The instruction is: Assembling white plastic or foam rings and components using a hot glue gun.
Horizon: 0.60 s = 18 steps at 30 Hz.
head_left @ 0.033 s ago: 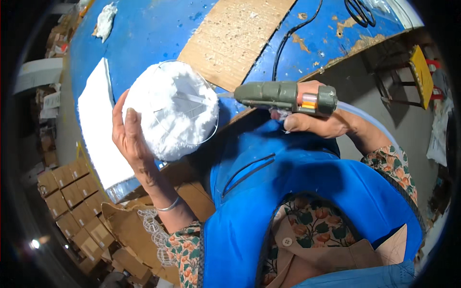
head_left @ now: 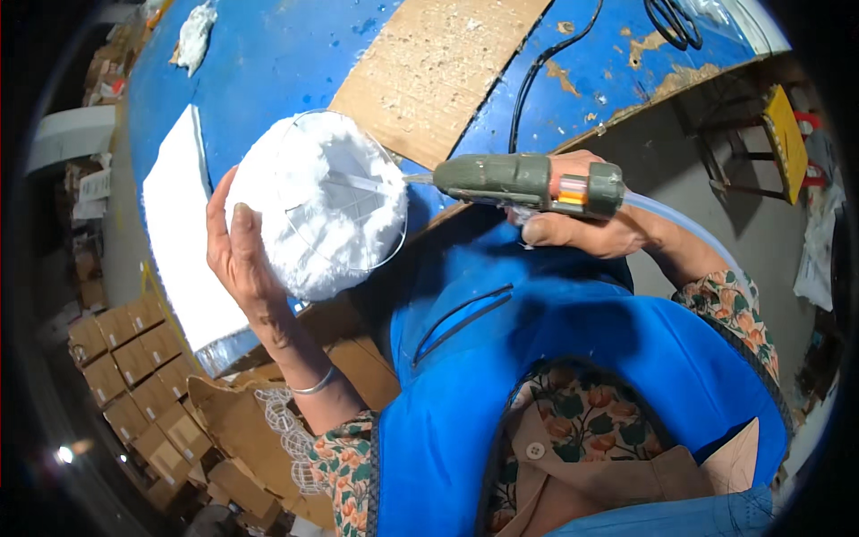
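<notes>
My left hand (head_left: 240, 246) is wrapped around the left side of a round white wire frame covered in fluffy plush fabric (head_left: 309, 242), holding it at the table's near edge. Its open side shows thin wires across a hollow middle. In my right hand (head_left: 582, 228) is a dark green hot glue gun (head_left: 497, 177), its body level and the nozzle pointing left at the plush rim. Whether the tip touches the fabric I cannot tell. A translucent glue stick (head_left: 684, 225) trails from the gun's back end, over my right forearm.
On the blue table (head_left: 268, 67) lie a glue-spotted cardboard sheet (head_left: 438, 72), a white plush piece (head_left: 183, 242), a white scrap (head_left: 195, 38) and a black cable (head_left: 528, 85). Below left are wire frames (head_left: 300, 443) on cardboard and stacked boxes (head_left: 134, 362). A yellow-topped stool (head_left: 783, 143) stands right.
The glue gun and my right hand have shifted very slightly to the left. The plush-covered frame stays in place in my left hand.
</notes>
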### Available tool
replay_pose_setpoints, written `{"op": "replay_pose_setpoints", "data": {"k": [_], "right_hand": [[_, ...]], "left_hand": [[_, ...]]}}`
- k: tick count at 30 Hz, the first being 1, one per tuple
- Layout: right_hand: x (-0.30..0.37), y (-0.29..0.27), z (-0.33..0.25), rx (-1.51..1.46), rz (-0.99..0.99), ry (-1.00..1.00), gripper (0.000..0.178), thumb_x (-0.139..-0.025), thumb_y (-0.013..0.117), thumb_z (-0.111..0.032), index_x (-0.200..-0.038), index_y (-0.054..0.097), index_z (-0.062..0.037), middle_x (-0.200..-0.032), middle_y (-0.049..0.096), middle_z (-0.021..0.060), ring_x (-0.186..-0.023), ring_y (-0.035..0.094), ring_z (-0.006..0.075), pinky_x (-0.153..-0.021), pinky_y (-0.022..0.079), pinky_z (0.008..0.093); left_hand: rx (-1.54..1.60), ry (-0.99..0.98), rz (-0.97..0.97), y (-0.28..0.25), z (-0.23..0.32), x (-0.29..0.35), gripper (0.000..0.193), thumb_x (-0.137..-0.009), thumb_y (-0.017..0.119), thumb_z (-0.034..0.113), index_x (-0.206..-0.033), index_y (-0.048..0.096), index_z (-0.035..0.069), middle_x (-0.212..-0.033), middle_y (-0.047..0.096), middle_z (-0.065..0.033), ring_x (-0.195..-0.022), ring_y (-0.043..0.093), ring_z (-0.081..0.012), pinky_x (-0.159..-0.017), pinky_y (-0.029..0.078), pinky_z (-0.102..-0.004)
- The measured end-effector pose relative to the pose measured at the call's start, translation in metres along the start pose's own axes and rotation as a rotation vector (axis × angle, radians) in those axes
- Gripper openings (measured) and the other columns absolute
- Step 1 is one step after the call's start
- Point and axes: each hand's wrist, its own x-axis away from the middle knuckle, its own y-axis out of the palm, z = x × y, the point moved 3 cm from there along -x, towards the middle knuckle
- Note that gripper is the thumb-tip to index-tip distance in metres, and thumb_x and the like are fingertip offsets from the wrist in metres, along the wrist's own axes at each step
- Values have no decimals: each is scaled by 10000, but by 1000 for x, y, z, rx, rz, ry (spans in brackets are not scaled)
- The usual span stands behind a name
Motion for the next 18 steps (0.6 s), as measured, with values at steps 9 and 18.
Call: {"op": "replay_pose_setpoints", "data": {"k": [9, 18], "right_hand": [[-19, 11, 9, 150, 16, 12, 499, -827, 617, -474, -724, 546, 8, -528, 371, 80, -505, 376, 174, -504, 347, 344], [-20, 10, 1, 179, 53, -36, 486, -834, 619, -461, -719, 548, 5, -541, 412, 99, -495, 387, 215, -505, 359, 350]], "left_hand": [[-37, 49, -7, -4, 1, 11, 489, -893, 511, 289, -1227, 481, -66, -791, 577, -23, -623, 429, -29, -579, 325, -161], [-34, 32, 48, 1, 7, 11, 495, -888, 517, 286, -1233, 476, -66, -622, 430, 64, -547, 310, -10, -520, 224, -162]]}}
